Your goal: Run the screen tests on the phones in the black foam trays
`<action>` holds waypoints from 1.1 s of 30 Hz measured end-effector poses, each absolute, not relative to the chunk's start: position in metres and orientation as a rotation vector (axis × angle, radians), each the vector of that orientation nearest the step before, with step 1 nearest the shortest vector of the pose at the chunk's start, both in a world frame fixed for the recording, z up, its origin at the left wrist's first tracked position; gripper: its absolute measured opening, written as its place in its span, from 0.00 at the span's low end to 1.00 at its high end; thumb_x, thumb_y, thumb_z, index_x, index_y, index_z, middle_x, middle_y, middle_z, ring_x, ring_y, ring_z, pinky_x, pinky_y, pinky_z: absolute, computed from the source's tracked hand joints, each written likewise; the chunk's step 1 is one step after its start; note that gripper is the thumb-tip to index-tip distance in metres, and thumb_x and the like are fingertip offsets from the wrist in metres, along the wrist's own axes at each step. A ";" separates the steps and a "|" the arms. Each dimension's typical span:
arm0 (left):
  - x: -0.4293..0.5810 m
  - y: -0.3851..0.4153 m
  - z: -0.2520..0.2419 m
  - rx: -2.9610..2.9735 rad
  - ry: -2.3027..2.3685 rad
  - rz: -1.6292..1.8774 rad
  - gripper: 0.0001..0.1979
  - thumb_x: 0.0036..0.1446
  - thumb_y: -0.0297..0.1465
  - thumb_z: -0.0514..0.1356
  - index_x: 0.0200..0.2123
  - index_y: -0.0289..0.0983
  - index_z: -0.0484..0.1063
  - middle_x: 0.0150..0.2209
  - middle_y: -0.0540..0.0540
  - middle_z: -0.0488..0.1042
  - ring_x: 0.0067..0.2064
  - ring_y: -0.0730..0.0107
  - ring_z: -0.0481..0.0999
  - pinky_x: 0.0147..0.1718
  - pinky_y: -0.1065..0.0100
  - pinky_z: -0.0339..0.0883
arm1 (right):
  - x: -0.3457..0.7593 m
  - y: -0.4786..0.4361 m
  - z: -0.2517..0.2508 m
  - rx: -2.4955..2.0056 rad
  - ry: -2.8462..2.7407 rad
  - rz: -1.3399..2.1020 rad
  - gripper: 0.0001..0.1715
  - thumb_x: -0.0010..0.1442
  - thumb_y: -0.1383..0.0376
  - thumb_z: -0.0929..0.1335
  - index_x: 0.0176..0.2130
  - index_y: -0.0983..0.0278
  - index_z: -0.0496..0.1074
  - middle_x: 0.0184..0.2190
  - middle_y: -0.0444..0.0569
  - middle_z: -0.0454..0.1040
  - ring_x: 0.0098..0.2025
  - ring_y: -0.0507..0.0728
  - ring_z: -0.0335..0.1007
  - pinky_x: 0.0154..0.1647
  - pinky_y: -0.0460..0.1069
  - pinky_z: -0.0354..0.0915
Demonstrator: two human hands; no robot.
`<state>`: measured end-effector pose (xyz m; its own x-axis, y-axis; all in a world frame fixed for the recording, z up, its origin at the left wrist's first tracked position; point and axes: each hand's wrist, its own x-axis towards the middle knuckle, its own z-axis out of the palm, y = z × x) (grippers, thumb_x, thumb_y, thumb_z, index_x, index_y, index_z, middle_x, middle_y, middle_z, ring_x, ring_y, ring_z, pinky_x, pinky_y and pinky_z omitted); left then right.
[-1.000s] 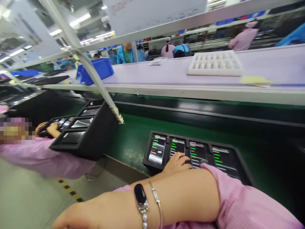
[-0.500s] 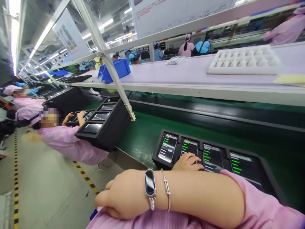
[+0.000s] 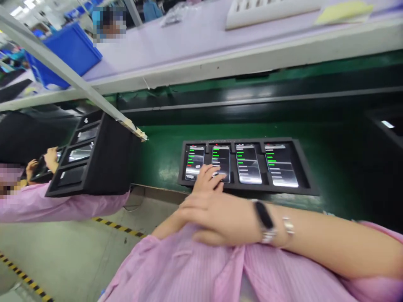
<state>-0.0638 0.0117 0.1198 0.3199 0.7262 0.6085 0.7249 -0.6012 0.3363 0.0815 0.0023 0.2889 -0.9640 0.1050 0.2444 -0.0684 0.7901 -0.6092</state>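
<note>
My left hand (image 3: pixel 208 179) reaches to a black foam tray (image 3: pixel 302 167), its fingers apart over the lower part of the second smartphone (image 3: pixel 221 156) from the left. Beside it lies the leftmost smartphone (image 3: pixel 195 159), whose screen has green lines and one red line. Further right in the tray are a third smartphone (image 3: pixel 248 163) and a rightmost smartphone (image 3: pixel 281 165), both lit with green and white lines. My right hand (image 3: pixel 217 216), with a dark wristband, crosses over my left wrist, fingers stretched out and slightly blurred; I see nothing held in it.
A stack of black trays (image 3: pixel 110 163) stands at the left, near a co-worker's hands (image 3: pixel 50 159). A slanted white post (image 3: pixel 78 84) drops to the green bench (image 3: pixel 163 155). The shelf above carries a blue bin (image 3: pixel 69 52) and a white foam tray (image 3: pixel 267 12).
The view has tilted down and shifted right, so the whole phone tray now shows. My right hand has come over my left wrist. The left hand stays at the second smartphone.
</note>
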 end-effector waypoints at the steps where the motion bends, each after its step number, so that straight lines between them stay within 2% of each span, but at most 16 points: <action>1: -0.075 0.004 0.123 2.518 1.480 1.136 0.13 0.69 0.33 0.58 0.54 0.40 0.76 0.58 0.39 0.73 0.65 0.51 0.65 0.65 0.43 0.65 | 0.115 0.007 0.277 -0.219 -2.636 0.894 0.25 0.73 0.58 0.66 0.63 0.66 0.69 0.60 0.56 0.74 0.61 0.62 0.70 0.63 0.58 0.69; 6: -0.109 -0.017 0.135 2.386 1.730 0.983 0.16 0.69 0.34 0.59 0.58 0.38 0.72 0.60 0.36 0.70 0.65 0.49 0.64 0.66 0.42 0.63 | 0.237 0.006 0.200 -1.036 -2.316 0.429 0.24 0.71 0.62 0.67 0.64 0.59 0.68 0.60 0.58 0.71 0.65 0.69 0.66 0.66 0.69 0.66; 12: -0.097 0.001 0.131 2.405 1.764 0.788 0.19 0.70 0.40 0.57 0.60 0.39 0.71 0.64 0.37 0.68 0.70 0.46 0.60 0.69 0.41 0.58 | 0.232 0.013 0.129 -1.258 -2.168 0.148 0.22 0.71 0.60 0.67 0.60 0.66 0.71 0.62 0.67 0.67 0.72 0.77 0.54 0.69 0.76 0.57; 15: -0.092 0.012 0.130 2.417 1.796 0.727 0.21 0.70 0.43 0.58 0.59 0.39 0.72 0.65 0.36 0.67 0.71 0.43 0.57 0.69 0.40 0.57 | 0.218 0.026 0.119 -1.288 -2.224 0.057 0.24 0.71 0.56 0.67 0.59 0.69 0.72 0.63 0.68 0.67 0.72 0.78 0.53 0.70 0.77 0.54; 19: -0.087 0.015 0.126 2.428 1.832 0.659 0.24 0.69 0.47 0.59 0.59 0.38 0.74 0.65 0.36 0.67 0.71 0.41 0.55 0.70 0.41 0.57 | 0.211 0.033 0.113 -1.280 -2.279 -0.037 0.27 0.72 0.55 0.67 0.61 0.71 0.71 0.63 0.69 0.69 0.70 0.78 0.57 0.69 0.76 0.55; 25: -0.075 0.019 0.127 2.339 1.970 0.434 0.37 0.61 0.53 0.66 0.67 0.43 0.68 0.74 0.35 0.53 0.75 0.29 0.45 0.71 0.30 0.47 | 0.209 0.029 0.108 -1.201 -2.388 -0.102 0.28 0.73 0.54 0.66 0.63 0.70 0.68 0.64 0.64 0.70 0.68 0.73 0.61 0.71 0.70 0.54; 33: -0.068 0.024 0.136 2.319 1.960 0.312 0.36 0.61 0.53 0.66 0.68 0.46 0.67 0.75 0.38 0.51 0.77 0.31 0.41 0.72 0.32 0.44 | 0.206 0.028 0.110 -1.240 -2.471 -0.120 0.29 0.74 0.53 0.63 0.63 0.70 0.70 0.64 0.61 0.70 0.69 0.72 0.59 0.73 0.71 0.48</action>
<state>-0.0685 0.0235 0.1357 0.1561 0.9829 0.0974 0.9647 -0.1729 0.1988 0.2055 0.0276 0.1097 -0.5432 0.7567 0.3637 0.7883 0.6087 -0.0892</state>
